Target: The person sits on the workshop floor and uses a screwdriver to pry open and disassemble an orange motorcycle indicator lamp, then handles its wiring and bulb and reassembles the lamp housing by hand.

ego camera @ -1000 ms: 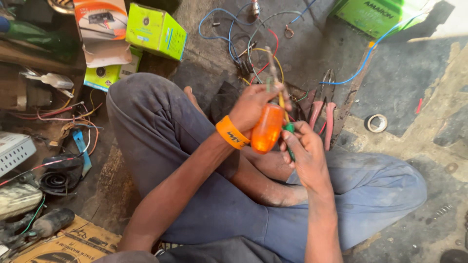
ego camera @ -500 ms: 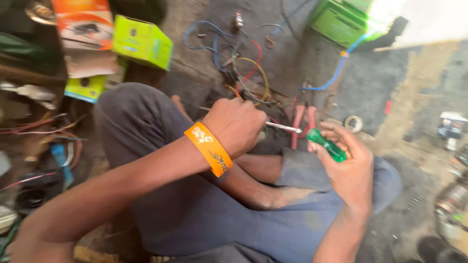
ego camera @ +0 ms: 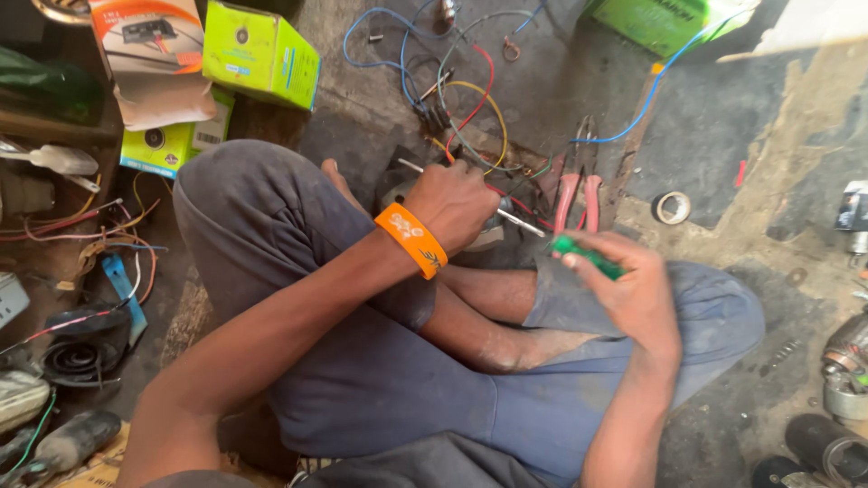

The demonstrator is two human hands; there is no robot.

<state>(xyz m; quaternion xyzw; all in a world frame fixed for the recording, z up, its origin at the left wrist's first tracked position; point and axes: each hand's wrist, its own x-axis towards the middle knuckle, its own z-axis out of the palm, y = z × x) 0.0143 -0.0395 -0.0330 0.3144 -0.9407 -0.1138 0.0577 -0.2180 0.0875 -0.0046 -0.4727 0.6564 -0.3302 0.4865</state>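
Observation:
I sit cross-legged on a workshop floor. My left hand, with an orange wristband, is curled knuckles-up over a small grey part by my knee; most of that part is hidden. My right hand grips a green-handled screwdriver. Its metal shaft points left and reaches under my left hand. A thin metal rod sticks out on the far side of my left hand.
A tangle of coloured wires lies just beyond my hands, with pink-handled pliers and a tape roll to the right. Green boxes stand at the back left. Metal parts sit at the right edge, cables and tools at left.
An orange lens that my left hand held up a second ago is out of sight. My left hand has dropped toward the floor, and my right hand has drawn the screwdriver back to the right.

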